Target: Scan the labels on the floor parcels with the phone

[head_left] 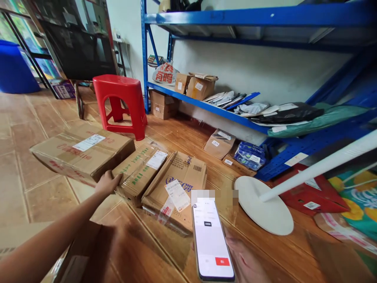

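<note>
My left hand (pixel 108 182) reaches out to a narrow cardboard box (pixel 138 169) with green print and a white label, its fingers closed at the box's near left corner. A larger cardboard box (pixel 84 151) with red print lies just left of that hand. On the right of the narrow box sits a flatter cardboard box (pixel 188 173) with blue print and a white label (pixel 178 195). My right hand (pixel 244 255) holds a smartphone (pixel 209 239) with a lit white screen and a red button near the bottom. Part of the phone's screen is blurred.
A red plastic stool (pixel 119 102) stands behind the boxes. Blue shelving (pixel 206 106) with parcels runs along the wall. A white round base (pixel 265 208) with a slanting pole is at right. Another cardboard box (pixel 85 239) lies under my left forearm.
</note>
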